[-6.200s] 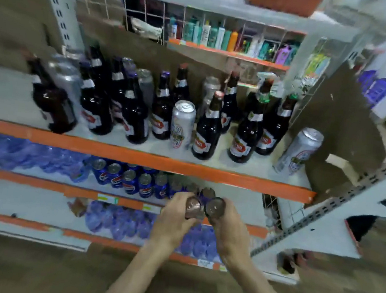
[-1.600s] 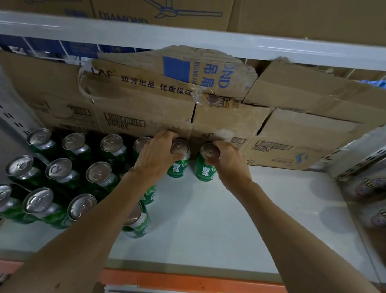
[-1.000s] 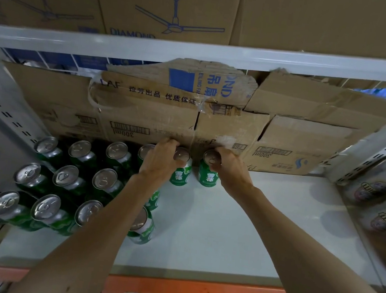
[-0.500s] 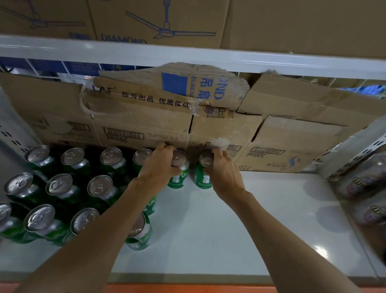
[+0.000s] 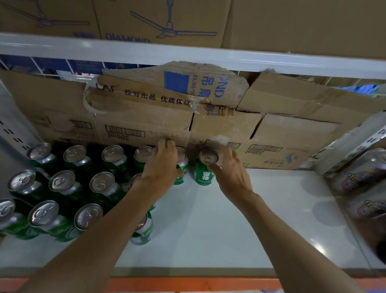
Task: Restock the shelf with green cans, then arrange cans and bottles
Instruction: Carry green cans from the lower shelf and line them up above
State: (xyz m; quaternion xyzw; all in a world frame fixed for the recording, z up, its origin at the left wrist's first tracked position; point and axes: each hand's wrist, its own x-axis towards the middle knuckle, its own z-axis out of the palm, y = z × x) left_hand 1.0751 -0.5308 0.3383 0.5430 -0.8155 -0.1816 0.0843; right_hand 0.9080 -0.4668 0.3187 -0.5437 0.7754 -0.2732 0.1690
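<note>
Two green cans stand upright at the back of the white shelf (image 5: 263,218), against the cardboard. My left hand (image 5: 161,166) grips the left one (image 5: 181,169) from above, covering most of it. My right hand (image 5: 229,169) holds the right can (image 5: 204,172) by its top rim, thumb at the front. Several more green cans (image 5: 65,189) stand in rows on the left part of the shelf; my left forearm hides some of them.
Flattened cardboard boxes (image 5: 285,138) line the shelf's back. Silver cans (image 5: 372,183) lie stacked at the right end beside a perforated upright (image 5: 368,138). Fan boxes (image 5: 155,7) sit on the shelf above. An orange rail (image 5: 194,285) edges the front.
Both hands carried two cans from a lower bottle shelf up to this shelf. Over the last second they stay on the two cans at the back, barely shifting.
</note>
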